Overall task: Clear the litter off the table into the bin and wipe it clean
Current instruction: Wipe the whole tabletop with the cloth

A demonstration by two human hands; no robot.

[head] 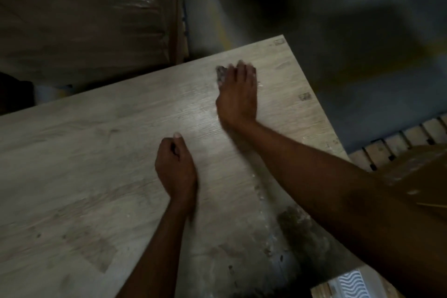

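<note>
Table (96, 164): pale wood-grain top seen from above, with one corner pointing away to the upper right.
Right hand (238, 97): reached out toward that far corner, palm down, fingers laid fairly straight and pressing on a wad.
Wad (220, 75): grey and crumpled, on the table under the right fingers, with only its left edge peeking out (cloth or paper, too blurred to tell).
Left hand (175, 167): resting on the middle of the table, fingers curled into a loose fist with the thumb on top; nothing shows inside it.
Stain (295, 222): dark smudge on the table near its right edge, just beside the right forearm.
Crumbs (260, 191): whitish flecks scattered in a line between the stain and the right wrist.
Boxes (84, 19): brown, wrapped in shiny film, beyond the table's far edge on the left.
Pallet (411, 135): light wooden slats past the table's right edge.
Floor (338, 31): grey and dim, beyond the corner.
</note>
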